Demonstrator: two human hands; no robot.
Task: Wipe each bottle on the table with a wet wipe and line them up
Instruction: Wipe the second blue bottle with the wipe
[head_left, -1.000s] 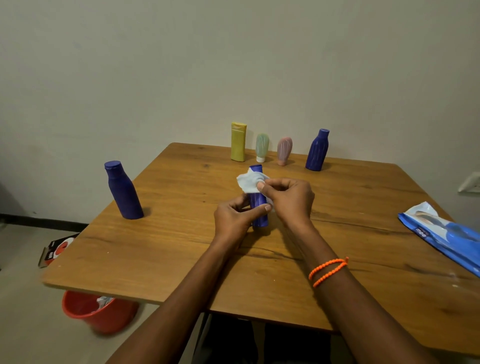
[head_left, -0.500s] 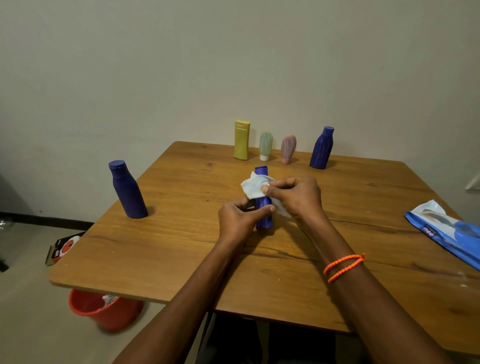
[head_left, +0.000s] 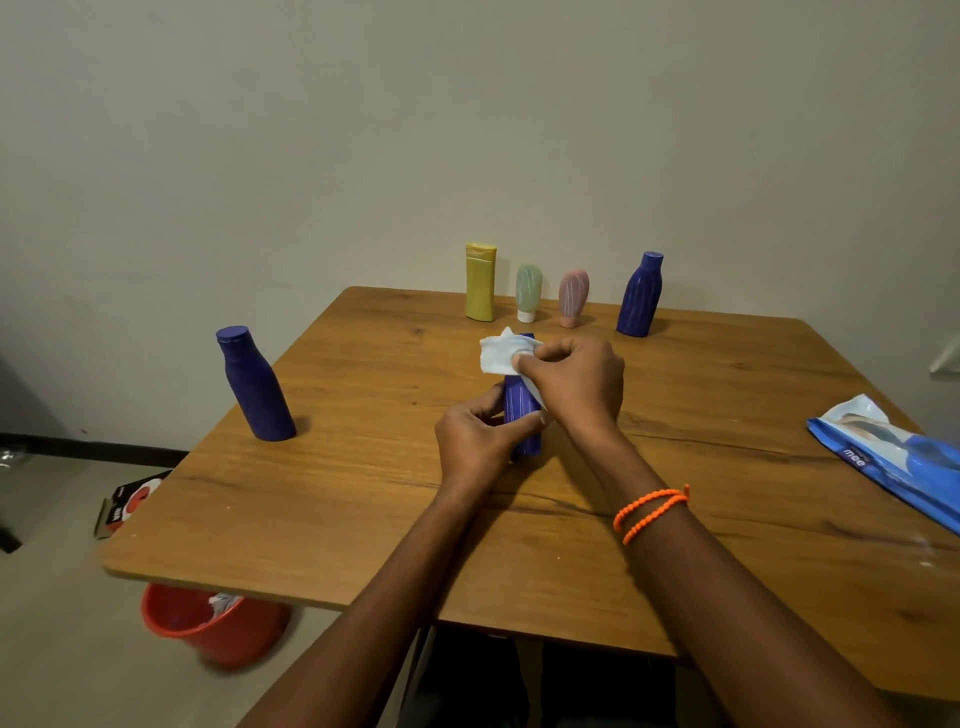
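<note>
Centre of frame: ribbed blue plastic bottle (head_left: 521, 415), upright on wooden table (head_left: 363, 493); left hand (head_left: 480, 441) grips base for steadiness; right hand (head_left: 576, 382) pinches white wet wipe (head_left: 501, 353) around neck.

Single view, head-worn, wide-angle. Looks forward and down from above the near edge of the table (head_left: 363, 519). Forearms enter from the bottom of frame; both hands sit near centre, close to the lens. Far edge of the table meets the wall (head_left: 467, 130), which fills the upper half. Floor (head_left: 47, 623) shows at lower left, below the tabletop. Right side of the table is cut off by the frame. No second view, so nothing shared.
</note>
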